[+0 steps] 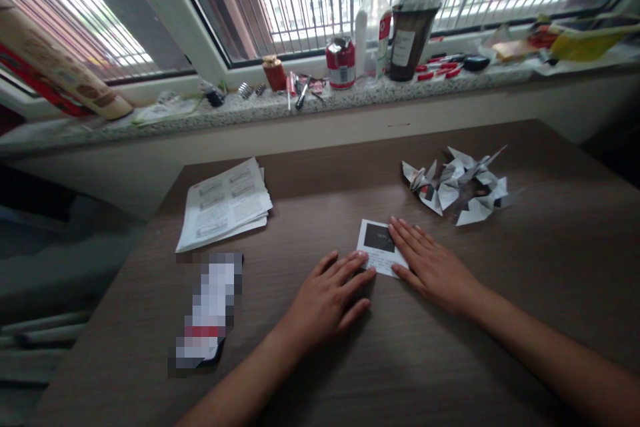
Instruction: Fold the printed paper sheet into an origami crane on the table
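Observation:
A small rectangular piece of printed paper (384,255) with a dark picture on it lies on the brown table between my hands. My left hand (334,290) rests with fingers spread, its fingertips on the paper's left edge. Along the right edge, my right hand (430,263) lies flat, fingers stretched out and covering part of the sheet. Beyond the right hand sit several folded paper cranes (455,180) made of printed paper, grouped close together.
A stack of printed sheets (225,203) lies at the table's back left, with a blurred-out phone-like object (213,307) nearer me. The granite windowsill (200,117) holds a red can (341,63), a clear bottle (370,33), a dark drink cup (411,37) and small tools.

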`<state>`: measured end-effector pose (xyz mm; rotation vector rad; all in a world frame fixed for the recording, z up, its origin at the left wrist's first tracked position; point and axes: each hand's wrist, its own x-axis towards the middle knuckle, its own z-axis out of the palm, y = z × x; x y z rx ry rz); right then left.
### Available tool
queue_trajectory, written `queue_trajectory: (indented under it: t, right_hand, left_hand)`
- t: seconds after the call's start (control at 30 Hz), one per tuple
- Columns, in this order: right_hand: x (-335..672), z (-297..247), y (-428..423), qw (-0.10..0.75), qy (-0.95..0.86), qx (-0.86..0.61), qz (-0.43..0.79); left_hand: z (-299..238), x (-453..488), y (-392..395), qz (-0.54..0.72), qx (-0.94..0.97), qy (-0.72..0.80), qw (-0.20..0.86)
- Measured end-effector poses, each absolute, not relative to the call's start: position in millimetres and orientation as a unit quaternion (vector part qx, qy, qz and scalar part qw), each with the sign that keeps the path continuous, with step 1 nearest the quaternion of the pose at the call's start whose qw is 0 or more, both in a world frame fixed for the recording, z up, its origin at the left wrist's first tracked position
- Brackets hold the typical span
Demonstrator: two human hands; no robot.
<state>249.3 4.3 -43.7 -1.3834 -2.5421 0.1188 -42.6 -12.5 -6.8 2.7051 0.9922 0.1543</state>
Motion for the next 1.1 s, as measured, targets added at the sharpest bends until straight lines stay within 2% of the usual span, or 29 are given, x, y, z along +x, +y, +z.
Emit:
queue_trajectory:
  t: [0.63, 1.1]
  right_hand:
    - [249.1, -41.4, 5.5, 0.123, -0.872, -0.472, 0.044]
    - [243.8, -30.1, -1.0, 0.149, -0.895, -0.412, 0.083]
  left_hand:
    - [-8.4, -38.1, -11.3, 0.070, 0.926, 0.350, 0.126]
    - [-8.2, -42.5, -5.6, 0.095, 0.905, 0.408, 0.075]
